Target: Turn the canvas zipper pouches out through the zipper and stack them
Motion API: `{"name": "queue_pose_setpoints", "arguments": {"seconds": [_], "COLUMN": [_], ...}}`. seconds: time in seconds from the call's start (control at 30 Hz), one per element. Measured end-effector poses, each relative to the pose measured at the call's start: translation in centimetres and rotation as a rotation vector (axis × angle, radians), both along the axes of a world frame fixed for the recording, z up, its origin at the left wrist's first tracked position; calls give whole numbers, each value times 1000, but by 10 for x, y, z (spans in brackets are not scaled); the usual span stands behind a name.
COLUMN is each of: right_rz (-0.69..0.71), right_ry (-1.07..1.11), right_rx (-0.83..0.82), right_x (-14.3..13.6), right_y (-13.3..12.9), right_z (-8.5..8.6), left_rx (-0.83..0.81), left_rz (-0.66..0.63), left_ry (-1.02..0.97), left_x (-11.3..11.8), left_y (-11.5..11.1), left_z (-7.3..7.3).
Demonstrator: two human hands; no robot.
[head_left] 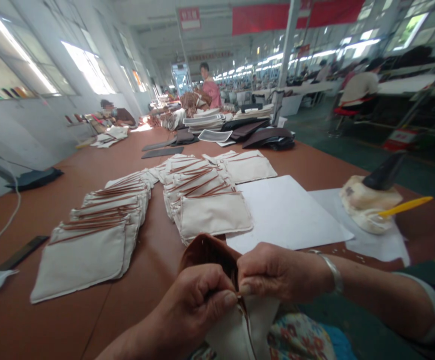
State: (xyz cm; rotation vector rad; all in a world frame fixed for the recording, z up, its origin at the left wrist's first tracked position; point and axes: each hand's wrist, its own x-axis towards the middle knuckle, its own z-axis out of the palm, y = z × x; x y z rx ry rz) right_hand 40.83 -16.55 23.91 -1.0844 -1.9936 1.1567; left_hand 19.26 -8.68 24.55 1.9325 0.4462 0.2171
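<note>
At the table's near edge, my left hand and my right hand pinch a brown-and-cream pouch between thumbs and fingers. The two hands meet almost thumb to thumb along its brown edge. Brown material rises above my fingers, while cream cloth with a dark slit down it hangs below. Whatever lies directly under the fingertips is hidden. Beyond the hands, overlapping cream pouches with brown edging lie in a left row and a middle row.
White paper sheets lie right of the pouches. On them stands a smeared pale tub with a yellow handle. A dark flat strip lies left. Stacked dark pieces sit farther back. Several people work in the background.
</note>
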Motion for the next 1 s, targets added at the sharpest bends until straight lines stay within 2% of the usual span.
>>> {"name": "queue_pose_setpoints", "arguments": {"seconds": [0.07, 0.13, 0.3, 0.43, 0.57, 0.63, 0.7, 0.73, 0.8, 0.83, 0.9, 0.97, 1.0], "right_rz": [23, 25, 33, 58, 53, 3, -153, -255, -414, -434, -373, -341, -396], "right_ry": [-25, -36, 10, -2, -89, -150, -150, -111, 5, 43, 51, 17, 14], "right_rx": [62, 137, 178, 190, 290, 395, 455, 426, 257, 152, 16, 42, 98], "right_x": [-2, -4, 0, 3, 2, 5, 9, 10, 6, 2, -5, 1, 11], "right_y": [0, 0, -3, -5, -1, 0, -4, -8, -19, -22, -18, 1, 13], "right_z": [-1, -2, -1, 1, -2, -1, 6, 11, 19, 19, 14, 6, 5], "left_rx": [58, 44, -237, -258, -359, -229, 26, 155, 360, 441, 596, 789, 894], "left_rz": [-15, -23, -86, -8, -91, -74, 30, 107, 254, 304, 330, 295, 290], "left_ry": [-19, -33, 7, 58, 146, 141, 92, 54, -27, -65, -139, -206, -229], "left_x": [0, -2, -12, -17, -9, -5, -3, -2, 0, 2, 8, 14, 14], "left_y": [-2, -3, 8, 17, 9, 3, 0, 0, 1, 3, 6, 14, 22], "left_z": [2, 2, -3, -3, 5, 9, 13, 13, 13, 12, 12, 15, 17]}}
